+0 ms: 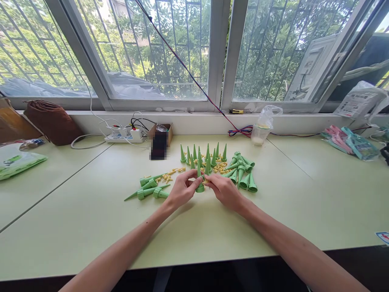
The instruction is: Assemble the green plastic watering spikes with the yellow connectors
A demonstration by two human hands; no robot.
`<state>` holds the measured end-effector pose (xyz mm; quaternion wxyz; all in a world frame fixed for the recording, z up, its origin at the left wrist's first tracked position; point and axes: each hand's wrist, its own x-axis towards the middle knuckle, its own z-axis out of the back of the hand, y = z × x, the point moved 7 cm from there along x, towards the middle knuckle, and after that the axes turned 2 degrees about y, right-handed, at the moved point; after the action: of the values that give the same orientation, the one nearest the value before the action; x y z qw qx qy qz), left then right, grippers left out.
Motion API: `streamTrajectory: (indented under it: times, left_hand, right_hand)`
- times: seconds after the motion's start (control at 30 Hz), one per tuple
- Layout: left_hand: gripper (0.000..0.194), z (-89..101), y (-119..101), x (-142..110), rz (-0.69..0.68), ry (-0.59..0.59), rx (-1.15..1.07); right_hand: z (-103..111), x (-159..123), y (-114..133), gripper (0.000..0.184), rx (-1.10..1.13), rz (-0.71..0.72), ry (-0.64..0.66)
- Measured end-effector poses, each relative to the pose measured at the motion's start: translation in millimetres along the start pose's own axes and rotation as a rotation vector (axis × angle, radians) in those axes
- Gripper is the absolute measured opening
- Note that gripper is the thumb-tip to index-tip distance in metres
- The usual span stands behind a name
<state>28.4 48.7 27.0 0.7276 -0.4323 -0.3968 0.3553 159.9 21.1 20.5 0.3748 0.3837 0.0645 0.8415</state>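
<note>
Left fingers (194, 186) around an upright green cone (199, 172), right fingers (212, 178) at yellow piece (205, 181)

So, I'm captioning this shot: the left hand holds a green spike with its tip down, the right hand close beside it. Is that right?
Not quite: in the head view, the green spike held by the left hand has its tip up. The right hand is close beside it.
</note>
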Motion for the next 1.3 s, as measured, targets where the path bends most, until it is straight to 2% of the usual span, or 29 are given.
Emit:
streamTrajectory:
  times: [0.6,1.3]
  left_hand:
    - [0.028,-1.8,3.9,-0.2,-0.018,0.029,0.016]
    - [0.028,-0.4,4.5,-0.3,-0.015,0.004,0.014]
  right_hand:
    - [-1.4,-0.5,1.6,0.026,-0.021,-0.059,0.092]
    - [-2.2,0.8,-4.5,0.033,0.095,-0.139,0.077]
